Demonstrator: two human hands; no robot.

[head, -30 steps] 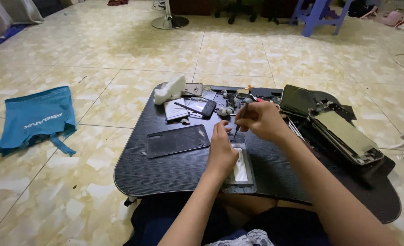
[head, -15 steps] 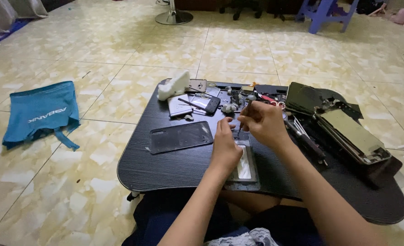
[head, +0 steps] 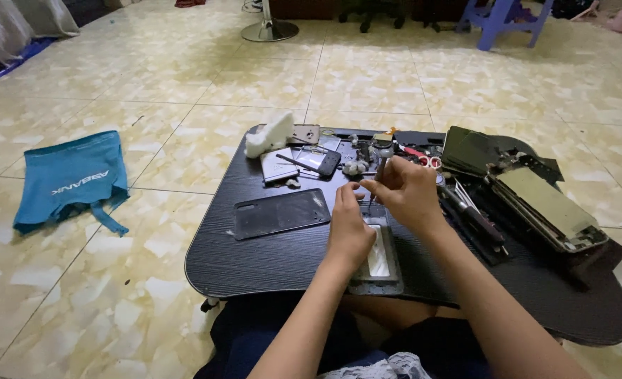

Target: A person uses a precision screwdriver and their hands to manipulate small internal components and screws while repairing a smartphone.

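An opened phone body [head: 379,261] lies on a low black table [head: 255,260] near its front edge. My left hand [head: 348,228] rests on its upper end, fingers curled, pinning it down. My right hand [head: 406,193] is just beyond it, pinching a thin screwdriver [head: 375,184] held nearly upright with its tip at the phone's top. A dark phone back panel [head: 280,213] lies flat to the left of my hands.
Small phones and parts [head: 311,158] and a white cloth [head: 270,135] crowd the table's far side. A disassembled tablet [head: 546,207] on a dark tray and loose tools [head: 474,217] sit to the right. A blue bag [head: 72,179] lies on the tiled floor, left.
The view has drifted slightly. My hands stay on the phone body; the right hand with the screwdriver has lowered a little toward the phone's top.
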